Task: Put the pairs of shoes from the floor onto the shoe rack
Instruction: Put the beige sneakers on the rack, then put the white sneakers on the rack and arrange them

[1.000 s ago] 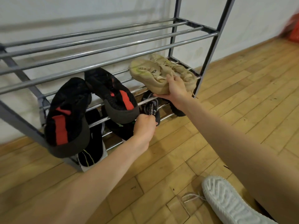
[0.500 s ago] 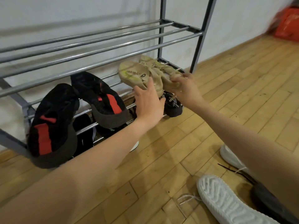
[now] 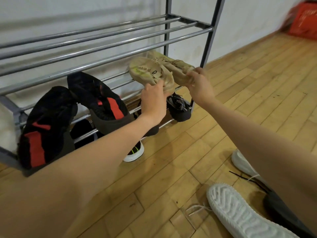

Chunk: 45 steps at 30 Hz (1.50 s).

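Two hands are gripping the tan shoes (image 3: 161, 71) on the shoe rack's (image 3: 106, 48) middle shelf: left hand (image 3: 153, 100) fingers clenching the left shoe's heel, right hand (image 3: 199, 83) the right's. Long axes are pointing rearward, toes toward the wall.

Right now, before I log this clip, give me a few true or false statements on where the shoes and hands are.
1. Both hands grip the beige shoes. True: the left hand and the right hand each hold one of the beige shoes at the middle shelf of the shoe rack.
2. The black and red shoes lie on the floor. False: the black and red shoes rest on the middle shelf, left of the beige pair.
3. A white shoe lies sole up on the floor. True: the white shoe shows its tread.
4. The top shelf holds a pair. False: no shoe shows on its bars.
5. The bottom shelf is bare. False: a black shoe sits there.
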### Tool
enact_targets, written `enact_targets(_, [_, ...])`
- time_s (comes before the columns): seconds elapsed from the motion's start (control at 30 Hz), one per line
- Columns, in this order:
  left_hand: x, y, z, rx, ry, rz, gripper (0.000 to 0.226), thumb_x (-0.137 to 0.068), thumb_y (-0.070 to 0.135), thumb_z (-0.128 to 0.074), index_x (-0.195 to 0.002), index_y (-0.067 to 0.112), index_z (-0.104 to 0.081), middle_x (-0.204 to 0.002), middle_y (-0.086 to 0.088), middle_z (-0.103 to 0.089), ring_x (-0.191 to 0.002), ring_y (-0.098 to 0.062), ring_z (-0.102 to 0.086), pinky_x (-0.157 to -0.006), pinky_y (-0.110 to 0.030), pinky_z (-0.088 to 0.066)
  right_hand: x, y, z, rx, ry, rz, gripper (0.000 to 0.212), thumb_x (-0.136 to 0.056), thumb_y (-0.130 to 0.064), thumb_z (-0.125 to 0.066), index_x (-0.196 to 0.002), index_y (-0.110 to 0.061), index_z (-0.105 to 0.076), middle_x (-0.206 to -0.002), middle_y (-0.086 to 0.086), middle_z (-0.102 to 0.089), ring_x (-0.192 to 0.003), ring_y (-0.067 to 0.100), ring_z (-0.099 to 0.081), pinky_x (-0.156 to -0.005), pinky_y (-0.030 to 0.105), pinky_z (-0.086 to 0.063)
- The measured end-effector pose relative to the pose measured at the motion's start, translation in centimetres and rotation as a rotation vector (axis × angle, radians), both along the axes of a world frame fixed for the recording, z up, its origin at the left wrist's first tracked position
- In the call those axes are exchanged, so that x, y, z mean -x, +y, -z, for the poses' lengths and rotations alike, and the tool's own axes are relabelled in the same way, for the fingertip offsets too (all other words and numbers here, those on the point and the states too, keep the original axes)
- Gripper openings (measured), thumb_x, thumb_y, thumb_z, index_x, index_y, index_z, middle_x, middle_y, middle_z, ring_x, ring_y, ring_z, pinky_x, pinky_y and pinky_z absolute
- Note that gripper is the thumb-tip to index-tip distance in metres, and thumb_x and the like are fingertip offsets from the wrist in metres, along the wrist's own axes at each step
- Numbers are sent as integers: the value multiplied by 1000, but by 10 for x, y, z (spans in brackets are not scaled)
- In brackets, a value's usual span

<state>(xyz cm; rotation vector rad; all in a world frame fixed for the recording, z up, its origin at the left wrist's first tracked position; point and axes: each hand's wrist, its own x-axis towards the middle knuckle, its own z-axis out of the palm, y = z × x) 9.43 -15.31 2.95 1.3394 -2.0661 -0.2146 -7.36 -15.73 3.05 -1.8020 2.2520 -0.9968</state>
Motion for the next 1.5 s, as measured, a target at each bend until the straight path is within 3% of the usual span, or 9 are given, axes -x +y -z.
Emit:
enact_targets(0.1, [0,6,7,-85,-24,39,45,-95,22,-55,-137,15,-43,-126,-23,-52,-118,-38,-49,-99,-43,-44,0,26,11,-49,-61,-112,72,-91,-1,-54,-151,-27,-24,-162,5,-10,-144,29,-27,-114,44,-33])
enact_targets(0.23, [-9,54,29,-80,-44,77,70,-91,9,-55,-151,15,-18,-155,-24,-18,-145,-36,-18,-117,-42,-23,-13,97,51,-88,-120,-19,70,-91,-3,-50,-151,-20,-18,-150,10,-31,-133,27,-39,-102,33,-36])
enact_targets(0.43, [-20,130,72,-235,-252,371,58,-89,11,-53,-143,12,-32,-147,-12,-30,-133,-28,-34,-106,-37,-37,-24,212,105,-474,-28,-40,66,-92,-17,-56,-148,-11,-22,-144,15,-30,-127,34,-40,-98,32,-36])
enact_targets(0.67, [-31,183,105,-423,-332,598,52,-90,12,-53,-139,12,-38,-137,-6,-39,-126,-23,-41,-99,-30,-36,-21,330,94,-773,82,186,118,-69,-67,-68,-153,-18,-2,-154,11,-18,-144,32,-18,-116,44,-18])
enact_targets(0.87, [-29,206,117,-475,-285,663,51,-88,13,-57,-136,13,-43,-132,-6,-44,-125,-24,-44,-103,-36,-38,-24,379,99,-705,350,121,107,-70,-42,-74,-152,-17,-10,-140,7,-34,-132,28,-31,-115,35,-17])
enact_targets(1.03, [-37,208,94,-476,-279,755,85,-79,34,-74,-148,23,-26,-149,4,-29,-138,-17,-30,-111,-32,-29,-18,367,73,-604,-222,188,79,-63,-43,-78,-134,-28,-47,-120,-3,-54,-111,17,-51,-93,32,-44])
enact_targets(1.2, [-49,193,66,-456,-366,867,117,-58,53,-83,-148,47,-8,-158,17,-3,-145,-9,-8,-116,-37,-19,-19,355,40,-806,-906,23,33,-80,-37,-71,-105,-16,-70,-99,5,-74,-86,19,-70,-75,28,-54])
enact_targets(1.37, [-54,197,67,-487,-433,964,86,-68,55,-75,-143,42,-34,-147,18,-33,-134,-5,-30,-110,-27,-30,-19,357,43,-1063,-1200,-80,42,-80,-45,-64,-103,-11,-70,-97,9,-72,-80,20,-68,-75,30,-53])
enact_targets(1.5, [-60,202,77,-645,-291,880,35,-85,36,-65,-118,30,-56,-115,12,-55,-105,-11,-55,-78,-19,-44,-19,375,33,-859,-1493,47,45,-86,-48,-50,-87,-12,-76,-84,5,-74,-71,17,-70,-68,26,-57])
